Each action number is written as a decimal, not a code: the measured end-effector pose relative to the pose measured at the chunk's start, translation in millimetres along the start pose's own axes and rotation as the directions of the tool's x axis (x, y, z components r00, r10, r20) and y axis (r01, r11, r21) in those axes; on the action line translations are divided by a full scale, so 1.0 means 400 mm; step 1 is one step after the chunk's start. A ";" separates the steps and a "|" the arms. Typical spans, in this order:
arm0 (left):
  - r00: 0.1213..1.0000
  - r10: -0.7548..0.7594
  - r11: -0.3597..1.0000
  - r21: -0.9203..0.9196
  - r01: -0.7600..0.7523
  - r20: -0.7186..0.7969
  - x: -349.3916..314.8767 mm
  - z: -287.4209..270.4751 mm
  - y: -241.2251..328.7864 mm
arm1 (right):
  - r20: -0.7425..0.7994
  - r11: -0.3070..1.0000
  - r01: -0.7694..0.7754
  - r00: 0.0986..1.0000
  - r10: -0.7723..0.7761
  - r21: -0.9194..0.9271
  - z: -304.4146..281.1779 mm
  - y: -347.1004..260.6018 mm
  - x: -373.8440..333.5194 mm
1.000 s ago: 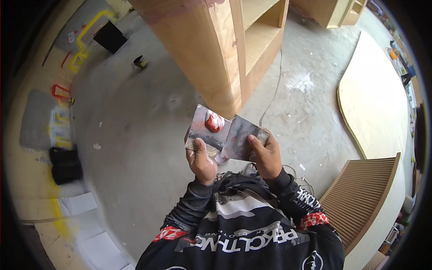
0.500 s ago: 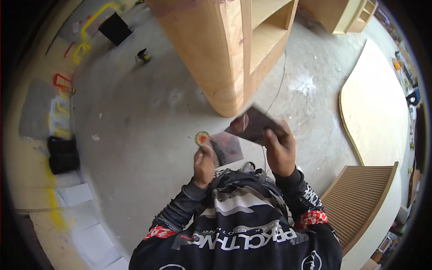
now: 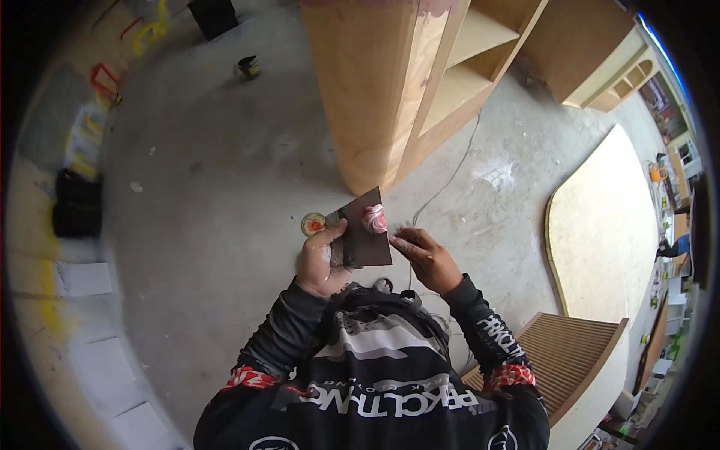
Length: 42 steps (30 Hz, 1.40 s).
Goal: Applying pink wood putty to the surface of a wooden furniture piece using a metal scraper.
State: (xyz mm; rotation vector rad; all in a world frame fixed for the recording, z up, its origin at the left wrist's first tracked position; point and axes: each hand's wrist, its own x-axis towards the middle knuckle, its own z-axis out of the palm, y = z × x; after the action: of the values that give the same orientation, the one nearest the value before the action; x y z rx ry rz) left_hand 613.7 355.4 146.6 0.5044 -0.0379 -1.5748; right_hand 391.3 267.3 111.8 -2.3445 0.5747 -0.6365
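Observation:
My left hand (image 3: 319, 264) grips a dark, flat putty scraper (image 3: 366, 250) by its pale, smeared edge, thumb on top. On the blade's face sits a lump of pink-and-white putty (image 3: 374, 219). Close to the blade's right edge is my right hand (image 3: 430, 261), its fingers pressed together; whatever they hold is too thin or hidden to make out. Just left of the scraper, a round tin (image 3: 313, 223) with a red smear shows, partly behind my left hand.
A rounded wooden cabinet (image 3: 367, 112) with shelves stands ahead. To the right, a curved pale panel (image 3: 600, 232) lies beyond a slatted piece (image 3: 559, 356). A cable (image 3: 457, 169) runs over the concrete floor. A small black bucket (image 3: 248, 67) stands far left.
Two separate plates were in my hands; now the putty-bearing dark blade is in my left hand. My right hand has moved down and left, and the view has shifted.

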 end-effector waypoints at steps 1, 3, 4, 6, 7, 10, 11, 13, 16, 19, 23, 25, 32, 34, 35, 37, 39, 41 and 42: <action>1.000 0.009 1.000 -0.008 -0.009 0.007 0.001 0.014 0.007 | 0.007 1.000 0.008 1.000 -0.008 -0.009 0.002 0.025 -0.014; 0.995 0.081 0.995 0.069 -0.077 -0.061 0.015 0.035 0.015 | -0.113 0.982 -0.184 0.976 0.188 0.049 -0.003 0.054 -0.041; 0.994 0.091 0.995 0.058 -0.087 -0.068 0.020 0.023 0.019 | -0.225 0.996 -0.081 0.970 0.087 0.038 -0.042 0.024 -0.014; 0.998 -0.036 0.991 0.128 0.042 -0.053 0.043 -0.009 0.038 | -0.287 0.995 0.068 0.954 -0.087 -0.078 -0.123 -0.049 0.027; 0.997 -0.053 0.990 0.129 0.060 -0.054 0.046 -0.006 0.040 | -0.277 0.984 0.127 0.948 -0.157 -0.123 -0.151 -0.079 0.037; 0.993 -0.093 0.952 0.299 0.067 0.071 0.047 -0.009 0.044 | 0.144 0.888 0.326 0.945 -0.294 -0.325 -0.204 -0.143 0.083; 0.992 -0.101 0.951 0.300 0.075 0.070 0.045 -0.014 0.035 | 0.141 0.890 0.319 0.947 -0.287 -0.326 -0.217 -0.146 0.082; 0.998 -0.052 0.925 0.377 0.039 0.026 0.043 0.008 0.022 | 0.308 0.844 0.388 0.908 -0.283 -0.370 -0.249 -0.150 0.087; 0.997 -0.057 0.916 0.400 0.030 0.057 0.036 0.036 0.020 | 0.206 0.865 0.322 0.944 -0.259 -0.384 -0.215 -0.162 0.088; 0.999 0.051 0.796 0.603 -0.052 0.018 0.042 0.017 0.011 | 0.258 0.858 0.336 0.933 -0.249 -0.387 -0.206 -0.159 0.087; 0.999 0.043 0.904 0.425 -0.047 0.018 0.051 -0.028 0.009 | 0.063 0.868 0.281 0.958 -0.281 -0.408 -0.181 -0.160 0.085; 0.999 0.036 0.871 0.489 -0.052 0.041 0.046 -0.014 0.020 | 0.129 0.932 0.219 0.974 -0.189 -0.289 -0.153 -0.137 0.070; 0.992 -0.128 0.992 0.011 0.128 0.000 0.049 -0.005 -0.010 | -0.309 0.993 0.105 0.947 -0.081 0.061 -0.002 -0.110 0.045; 0.995 -0.074 0.997 0.028 0.076 -0.067 0.049 -0.035 0.000 | -0.337 0.987 0.064 0.941 -0.011 0.146 0.013 -0.095 0.027; 0.995 -0.071 0.997 0.033 0.073 -0.067 0.047 -0.063 0.011 | -0.134 0.993 -0.041 0.989 0.056 0.109 -0.009 -0.076 0.009; 0.999 -0.031 0.991 -0.131 0.036 0.037 0.042 -0.072 0.032 | 0.058 0.988 -0.145 0.988 0.142 0.052 -0.013 -0.036 -0.042; 0.989 0.134 0.991 0.025 -0.133 -0.068 0.054 -0.047 0.017 | -0.011 0.756 -0.371 0.895 0.447 0.539 0.029 0.019 -0.104; 0.914 0.404 0.824 0.420 -0.381 0.037 0.053 -0.069 0.012 | 0.091 0.242 -0.293 0.789 0.608 0.925 0.009 -0.054 -0.064; 0.893 0.449 0.782 0.471 -0.408 0.028 0.057 -0.057 0.001 | 0.102 0.092 -0.210 0.758 0.645 0.973 0.002 -0.076 -0.054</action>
State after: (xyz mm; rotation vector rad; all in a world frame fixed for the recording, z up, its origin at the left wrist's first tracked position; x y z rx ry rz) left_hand 622.0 340.2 119.6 0.8754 -0.4502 -1.0802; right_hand 381.9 300.7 125.1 -0.7259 0.7145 -0.7966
